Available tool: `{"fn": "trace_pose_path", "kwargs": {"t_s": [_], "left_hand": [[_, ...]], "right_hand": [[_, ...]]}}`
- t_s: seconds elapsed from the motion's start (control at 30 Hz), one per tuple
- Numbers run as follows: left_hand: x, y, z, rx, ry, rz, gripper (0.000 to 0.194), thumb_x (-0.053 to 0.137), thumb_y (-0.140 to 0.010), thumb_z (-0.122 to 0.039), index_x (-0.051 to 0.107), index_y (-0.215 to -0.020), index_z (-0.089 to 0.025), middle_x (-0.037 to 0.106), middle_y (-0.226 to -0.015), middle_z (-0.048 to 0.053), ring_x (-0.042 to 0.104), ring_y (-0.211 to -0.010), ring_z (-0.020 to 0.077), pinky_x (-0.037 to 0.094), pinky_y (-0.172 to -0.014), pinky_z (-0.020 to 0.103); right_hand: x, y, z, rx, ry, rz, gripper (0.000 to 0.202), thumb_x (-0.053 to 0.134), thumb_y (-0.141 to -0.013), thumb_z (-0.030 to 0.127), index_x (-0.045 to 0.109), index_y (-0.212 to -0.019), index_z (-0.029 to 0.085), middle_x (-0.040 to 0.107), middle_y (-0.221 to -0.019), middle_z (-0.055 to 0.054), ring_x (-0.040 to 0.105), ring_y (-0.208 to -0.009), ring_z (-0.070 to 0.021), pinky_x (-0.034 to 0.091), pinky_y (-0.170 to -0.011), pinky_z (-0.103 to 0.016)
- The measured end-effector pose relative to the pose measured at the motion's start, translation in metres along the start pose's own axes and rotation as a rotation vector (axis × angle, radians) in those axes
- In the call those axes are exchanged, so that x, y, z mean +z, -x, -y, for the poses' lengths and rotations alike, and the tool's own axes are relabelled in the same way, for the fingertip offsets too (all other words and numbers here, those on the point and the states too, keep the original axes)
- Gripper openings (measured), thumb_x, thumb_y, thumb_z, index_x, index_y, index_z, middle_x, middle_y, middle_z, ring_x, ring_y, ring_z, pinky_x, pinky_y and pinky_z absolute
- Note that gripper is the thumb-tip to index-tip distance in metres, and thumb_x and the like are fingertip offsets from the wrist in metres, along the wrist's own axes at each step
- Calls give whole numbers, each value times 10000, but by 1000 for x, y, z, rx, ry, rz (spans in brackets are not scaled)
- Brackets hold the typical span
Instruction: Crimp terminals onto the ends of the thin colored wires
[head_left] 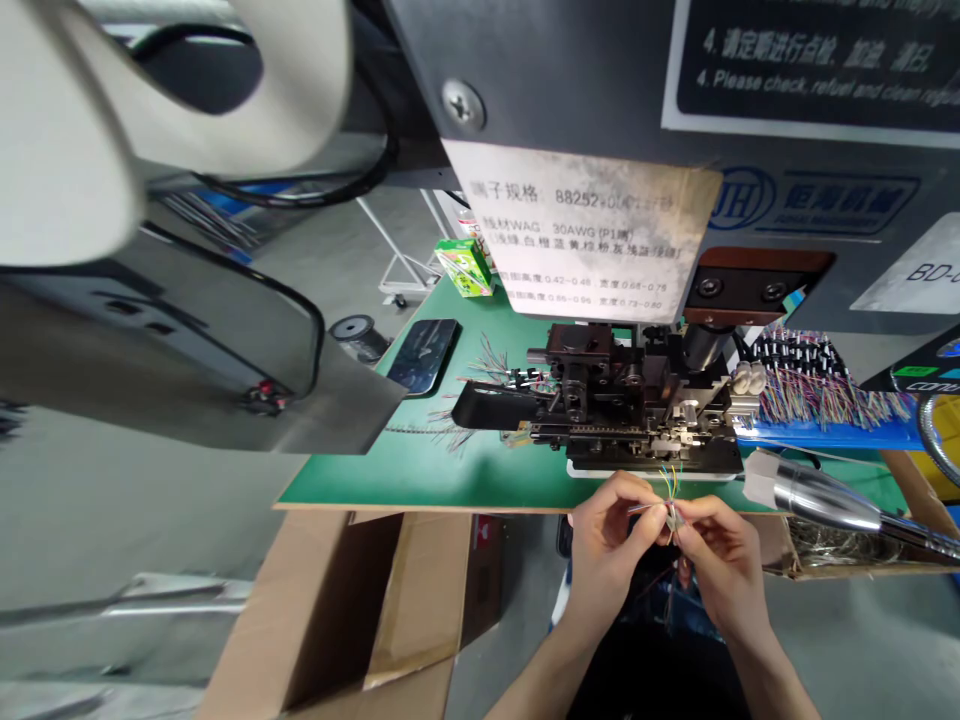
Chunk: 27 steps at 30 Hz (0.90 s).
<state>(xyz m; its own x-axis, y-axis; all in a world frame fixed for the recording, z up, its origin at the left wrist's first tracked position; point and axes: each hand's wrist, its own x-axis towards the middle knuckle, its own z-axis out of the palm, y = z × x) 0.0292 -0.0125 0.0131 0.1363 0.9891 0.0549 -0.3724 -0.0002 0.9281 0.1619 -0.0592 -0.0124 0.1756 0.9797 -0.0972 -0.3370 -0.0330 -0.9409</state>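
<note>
Both hands meet at the front of the crimping machine (637, 400), just off the green table edge. My left hand (616, 530) pinches a small bundle of thin coloured wires (670, 485) between thumb and fingers. From the other side, my right hand (712, 545) grips the same bundle, its fingertips almost touching those of the left. Yellow, blue and other fine strands fan upward toward the machine's tooling. Where the fingers close, part of the bundle is hidden. More of it seems to hang below between the hands, too dark to make out.
A phone (424, 356) and a green box (465, 267) lie on the green table (360, 480). Many wire harnesses (817, 385) fill a blue tray at right. A metal lamp-like tube (825, 495) points in beside my right hand. Cardboard boxes (420, 590) stand below.
</note>
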Motion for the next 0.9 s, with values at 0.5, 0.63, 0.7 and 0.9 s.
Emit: {"fn": "trace_pose_path", "kwargs": {"t_s": [0.5,0.63,0.7,0.9], "left_hand": [[-7,-7,-4,-157,59,150,353,856,-872,-495,684,-842,-187,611,-831,16,575,-791,182,495,-749,277],[-10,2,5,-267,156,204,409,928,-820,-515,720,-965,-195,691,-935,55,650,-868,206,543,-757,282],[-12,6,7,-328,134,264,415,948,-804,-512,734,-939,-183,713,-917,61,669,-852,201,551,-775,288],[-13,6,6,-313,63,243,381,1003,-741,-462,809,-902,-177,765,-868,51,697,-840,205,566,-830,309]], "right_hand": [[-9,-9,-4,-196,112,33,172,851,-947,413,880,-1043,273,720,-848,-38,552,-548,-128,431,-418,-218],[-10,-14,0,-279,161,-30,151,829,-967,410,871,-1040,285,744,-867,-41,655,-699,-182,545,-588,-272],[-9,-15,4,-323,190,-43,129,842,-957,397,875,-1023,291,743,-878,-38,671,-774,-198,560,-682,-297],[-10,-14,7,-318,307,35,175,780,-1006,411,882,-1076,288,708,-939,-54,638,-807,-199,515,-678,-291]]}}
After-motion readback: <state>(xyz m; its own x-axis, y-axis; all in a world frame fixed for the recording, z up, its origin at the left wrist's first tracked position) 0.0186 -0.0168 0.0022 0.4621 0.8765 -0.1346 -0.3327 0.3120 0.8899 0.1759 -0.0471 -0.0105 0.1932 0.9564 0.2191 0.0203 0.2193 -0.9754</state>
